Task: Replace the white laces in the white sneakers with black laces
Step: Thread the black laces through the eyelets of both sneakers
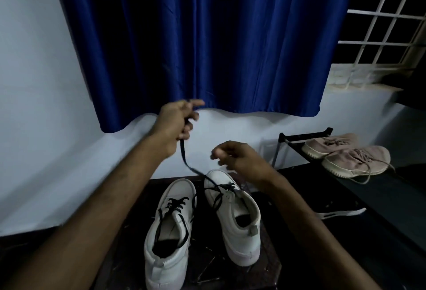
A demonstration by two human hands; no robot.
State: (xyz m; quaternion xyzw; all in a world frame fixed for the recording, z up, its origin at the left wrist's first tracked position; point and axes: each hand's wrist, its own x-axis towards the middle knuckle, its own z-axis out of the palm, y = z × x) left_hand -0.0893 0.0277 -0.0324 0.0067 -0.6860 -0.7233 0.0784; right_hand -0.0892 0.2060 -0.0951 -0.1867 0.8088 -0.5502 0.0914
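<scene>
Blue curtain (207, 36) hangs behind a dark tabletop (272, 264) carrying two white sneakers (168, 255). The left hand (177, 121) grips a black lace (184, 156), raised from the right sneaker (244, 243). The right hand (237, 153) hovers above it, blurred, its fingers loosely curled and holding nothing. Heel-tab markings are too small to read.

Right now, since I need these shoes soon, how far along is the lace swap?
Done: the left sneaker is threaded in black, ends untied. In hand: the left hand pulls a black lace up from the right sneaker, which is laced only near the toe; the right hand hovers beside it. Left: its upper eyelets, then tying both.
</scene>
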